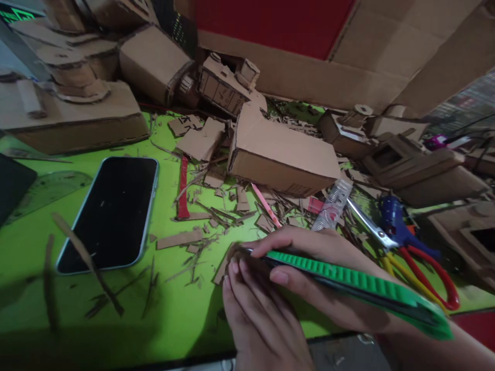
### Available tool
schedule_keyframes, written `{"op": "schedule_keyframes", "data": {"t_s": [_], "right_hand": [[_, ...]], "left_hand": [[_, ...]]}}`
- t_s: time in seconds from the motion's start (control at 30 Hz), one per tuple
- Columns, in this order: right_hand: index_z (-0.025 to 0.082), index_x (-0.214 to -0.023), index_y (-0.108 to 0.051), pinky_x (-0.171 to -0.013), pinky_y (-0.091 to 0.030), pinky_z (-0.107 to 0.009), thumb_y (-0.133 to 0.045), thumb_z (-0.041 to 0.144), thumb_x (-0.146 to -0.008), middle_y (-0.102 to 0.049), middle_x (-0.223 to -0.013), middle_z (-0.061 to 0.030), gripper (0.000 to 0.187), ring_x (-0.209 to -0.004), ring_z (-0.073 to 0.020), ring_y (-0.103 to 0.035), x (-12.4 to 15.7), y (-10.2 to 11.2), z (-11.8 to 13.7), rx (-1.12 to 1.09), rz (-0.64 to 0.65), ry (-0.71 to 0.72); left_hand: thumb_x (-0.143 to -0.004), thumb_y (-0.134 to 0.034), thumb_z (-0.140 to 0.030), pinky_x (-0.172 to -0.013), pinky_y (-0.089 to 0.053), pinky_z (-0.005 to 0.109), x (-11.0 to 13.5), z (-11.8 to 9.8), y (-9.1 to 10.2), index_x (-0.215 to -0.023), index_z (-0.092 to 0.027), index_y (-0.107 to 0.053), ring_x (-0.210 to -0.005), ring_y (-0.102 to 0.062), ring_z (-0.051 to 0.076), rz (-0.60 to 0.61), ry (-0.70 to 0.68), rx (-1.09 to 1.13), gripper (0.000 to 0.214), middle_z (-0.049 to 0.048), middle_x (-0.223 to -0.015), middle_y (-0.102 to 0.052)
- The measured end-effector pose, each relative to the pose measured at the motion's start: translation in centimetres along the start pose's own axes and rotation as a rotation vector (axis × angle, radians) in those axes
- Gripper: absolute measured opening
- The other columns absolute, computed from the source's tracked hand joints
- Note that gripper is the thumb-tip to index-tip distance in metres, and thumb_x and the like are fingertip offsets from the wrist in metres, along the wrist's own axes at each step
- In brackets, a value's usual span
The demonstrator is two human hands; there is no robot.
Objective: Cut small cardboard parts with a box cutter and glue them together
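A green box cutter [348,278] is gripped in my right hand [325,257], its front end pointing left at a small cardboard piece [222,270]. My left hand [266,319] lies low in the middle, fingers together and pressing that piece onto the green table [185,319]. Most of the piece is hidden under my fingertips, and so is the blade's tip. Just beyond my hands lie cardboard scraps [180,238], a pink stick [266,206] and a clear ruler [332,206].
A smartphone [116,206] lies to the left beside a clear protractor [58,190]. Scissors [417,273] and a blue glue gun [398,221] are at the right. A cardboard box shape [282,149] and several cardboard models stand behind. The table's front edge runs below my hands.
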State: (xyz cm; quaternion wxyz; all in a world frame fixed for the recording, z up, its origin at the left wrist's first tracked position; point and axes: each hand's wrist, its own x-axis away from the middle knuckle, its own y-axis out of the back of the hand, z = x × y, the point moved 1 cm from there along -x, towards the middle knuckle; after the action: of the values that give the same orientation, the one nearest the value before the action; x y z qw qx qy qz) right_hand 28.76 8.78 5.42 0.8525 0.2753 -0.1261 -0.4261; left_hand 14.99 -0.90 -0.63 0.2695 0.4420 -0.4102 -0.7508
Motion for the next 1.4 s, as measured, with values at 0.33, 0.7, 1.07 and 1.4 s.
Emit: {"op": "schedule_keyframes", "data": {"t_s": [0.33,0.7,1.07,1.4], "right_hand": [[0.024,-0.121,-0.075,-0.086,-0.063,-0.015,-0.069,0.027,-0.106,-0.088,-0.111,0.0019,0.016,-0.093,-0.0116,-0.086,-0.3,0.3,0.6,0.048,0.059,0.029],[0.024,-0.12,-0.074,-0.081,-0.066,-0.019,-0.064,0.029,-0.107,-0.088,-0.107,0.0003,0.017,-0.089,-0.0143,-0.087,-0.2,0.3,0.8,0.102,0.038,-0.029],[0.027,-0.124,-0.075,-0.088,-0.067,-0.02,-0.07,0.029,-0.105,-0.089,-0.118,0.0011,0.02,-0.101,-0.0164,-0.087,0.5,0.2,0.3,0.069,0.077,-0.057],[0.029,-0.119,-0.077,-0.08,-0.069,-0.023,-0.071,0.033,-0.104,-0.09,-0.11,0.0022,0.017,-0.093,-0.0175,-0.088,0.5,0.5,0.6,0.081,0.034,-0.092]], "left_hand": [[-0.085,-0.05,-0.028,-0.067,-0.074,0.045,0.9,0.5,-1.6,-0.101,-0.007,-0.084,-0.082,-0.086,0.037,-0.124,-0.151,-0.138,0.043,0.0221,-0.097,-0.086],[-0.092,-0.052,-0.013,-0.075,-0.075,0.042,1.2,0.4,-1.1,-0.111,-0.001,-0.08,-0.09,-0.087,0.037,-0.117,-0.112,-0.017,0.036,0.0242,-0.107,-0.086],[-0.091,-0.054,-0.005,-0.103,-0.066,0.064,0.9,-2.8,-1.5,-0.115,0.001,-0.079,-0.148,-0.052,0.054,-0.097,0.319,0.08,0.035,0.0287,-0.123,-0.082],[-0.091,-0.047,-0.009,-0.072,-0.074,0.04,0.1,1.5,-1.1,-0.101,-0.001,-0.082,-0.083,-0.087,0.035,-0.075,-0.127,-0.159,0.037,0.0229,-0.097,-0.086]]}}
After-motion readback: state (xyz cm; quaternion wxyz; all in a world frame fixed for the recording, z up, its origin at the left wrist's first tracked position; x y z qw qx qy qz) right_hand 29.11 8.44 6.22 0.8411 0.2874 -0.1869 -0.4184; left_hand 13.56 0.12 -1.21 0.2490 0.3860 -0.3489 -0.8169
